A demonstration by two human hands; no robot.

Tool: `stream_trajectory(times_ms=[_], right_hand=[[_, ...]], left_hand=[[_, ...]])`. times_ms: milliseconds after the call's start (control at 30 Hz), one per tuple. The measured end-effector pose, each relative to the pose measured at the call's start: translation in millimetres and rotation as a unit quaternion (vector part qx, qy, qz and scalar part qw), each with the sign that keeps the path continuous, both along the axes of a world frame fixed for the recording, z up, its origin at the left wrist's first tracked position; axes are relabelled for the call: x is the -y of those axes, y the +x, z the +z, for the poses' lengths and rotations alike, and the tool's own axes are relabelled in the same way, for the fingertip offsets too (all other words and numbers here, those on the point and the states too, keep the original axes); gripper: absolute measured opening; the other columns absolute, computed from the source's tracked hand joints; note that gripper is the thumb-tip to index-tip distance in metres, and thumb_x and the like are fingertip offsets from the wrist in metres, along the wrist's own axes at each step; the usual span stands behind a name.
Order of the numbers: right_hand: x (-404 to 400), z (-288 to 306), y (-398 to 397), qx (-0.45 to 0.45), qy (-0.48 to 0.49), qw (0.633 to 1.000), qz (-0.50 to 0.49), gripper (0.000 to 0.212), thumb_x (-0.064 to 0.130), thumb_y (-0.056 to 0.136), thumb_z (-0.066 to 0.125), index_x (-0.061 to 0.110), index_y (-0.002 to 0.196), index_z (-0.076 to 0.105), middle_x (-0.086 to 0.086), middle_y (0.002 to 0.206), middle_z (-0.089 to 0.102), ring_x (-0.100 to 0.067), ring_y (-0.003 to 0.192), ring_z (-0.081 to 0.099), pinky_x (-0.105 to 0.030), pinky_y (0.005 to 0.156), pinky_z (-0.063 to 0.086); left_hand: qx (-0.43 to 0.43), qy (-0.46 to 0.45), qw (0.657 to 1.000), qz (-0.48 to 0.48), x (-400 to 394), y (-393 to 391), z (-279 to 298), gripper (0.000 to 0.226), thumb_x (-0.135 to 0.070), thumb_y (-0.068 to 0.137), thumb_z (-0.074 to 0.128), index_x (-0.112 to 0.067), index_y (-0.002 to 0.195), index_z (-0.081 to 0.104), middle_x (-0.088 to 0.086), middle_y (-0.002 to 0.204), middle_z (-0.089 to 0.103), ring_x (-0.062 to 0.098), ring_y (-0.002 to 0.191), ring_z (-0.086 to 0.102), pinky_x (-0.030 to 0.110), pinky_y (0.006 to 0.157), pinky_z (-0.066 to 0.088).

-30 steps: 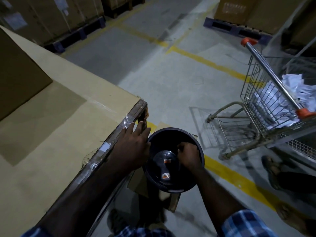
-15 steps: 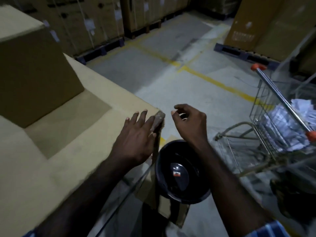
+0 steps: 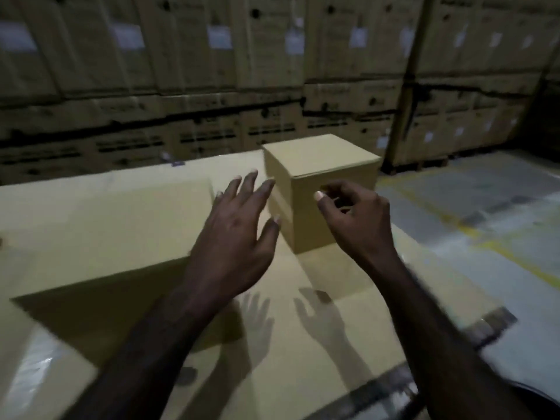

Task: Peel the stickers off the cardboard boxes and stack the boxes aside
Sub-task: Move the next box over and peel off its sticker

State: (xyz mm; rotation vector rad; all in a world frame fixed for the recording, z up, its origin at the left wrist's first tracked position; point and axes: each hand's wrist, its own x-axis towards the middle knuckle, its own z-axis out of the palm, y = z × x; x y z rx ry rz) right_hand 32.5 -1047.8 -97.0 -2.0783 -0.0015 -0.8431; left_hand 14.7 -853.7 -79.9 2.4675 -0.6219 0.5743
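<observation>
Hands (image 3: pixel 297 225) apart before small box (image 3: pixel 321 189)

This is a warehouse or storeroom. Across the far side stands a wall of stacked cartons (image 3: pixel 212 86), row upon row, each with a pale paper label (image 3: pixel 219 37) and printed markings too blurred to read. On the right the stacks rest on pallets (image 3: pixel 424 165) set on a bare grey concrete floor (image 3: pixel 485 237) marked with yellow lines (image 3: pixel 448 219). Nearer, large flat boxes (image 3: pixel 91 222) carry a small plain box (image 3: pixel 321 189). The light is dim.
</observation>
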Motion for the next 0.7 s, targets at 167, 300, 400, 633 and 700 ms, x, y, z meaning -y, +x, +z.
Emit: stream_trajectory(times_ms=[167,300,400,633,700], right_hand=[[-112.2,-0.8,15.1,-0.078,-0.029,0.991,0.107,0.043,0.055,0.086,0.062,0.026,0.118,0.066,0.006,0.115,0.069,-0.007,0.095,0.065,-0.034,0.08,0.057],[-161.4,-16.6,13.1,-0.123,-0.042,0.982,0.134,0.056,0.062,0.085,0.057,0.028,0.13,0.057,0.002,0.132,0.06,-0.016,0.113,0.059,-0.041,0.089,0.054],[-181.4,-27.5,15.3,-0.15,-0.054,0.978,0.131,0.058,0.061,0.086,0.056,0.029,0.135,0.051,0.001,0.14,0.054,-0.021,0.124,0.054,-0.038,0.093,0.05],[-200.8,-46.4,19.7,-0.129,-0.073,0.985,0.089,0.052,0.051,0.088,0.061,0.025,0.133,0.051,0.006,0.136,0.055,-0.005,0.115,0.046,-0.025,0.089,0.038],[-203.9,-49.9,20.4,-0.11,-0.066,0.988,0.082,0.049,0.048,0.087,0.062,0.025,0.13,0.054,0.006,0.132,0.056,-0.003,0.112,0.046,-0.025,0.088,0.04]], left_hand=[[0.003,0.015,0.992,0.129,-130.0,0.6,7.6,0.059,-0.045,0.095,0.046,-0.026,0.148,0.029,0.0,0.159,0.019,0.02,0.147,0.012,0.049,0.118,0.017],[-0.042,0.052,0.974,0.214,-206.1,2.2,-11.3,0.063,-0.055,0.092,0.04,-0.026,0.147,0.032,0.003,0.158,0.021,0.025,0.146,0.015,0.054,0.116,0.018],[-0.108,0.068,0.952,0.278,-240.3,4.9,-24.4,0.069,-0.066,0.089,0.033,-0.029,0.147,0.033,0.004,0.159,0.02,0.029,0.145,0.017,0.055,0.114,0.019],[-0.19,0.013,0.939,0.288,-247.3,6.4,-47.1,0.074,-0.068,0.086,0.033,-0.026,0.147,0.032,0.008,0.159,0.019,0.035,0.135,0.037,0.05,0.103,0.035],[-0.174,-0.009,0.941,0.291,-239.9,8.8,-49.9,0.071,-0.068,0.086,0.037,-0.028,0.145,0.036,0.009,0.158,0.022,0.036,0.134,0.038,0.05,0.103,0.035]])
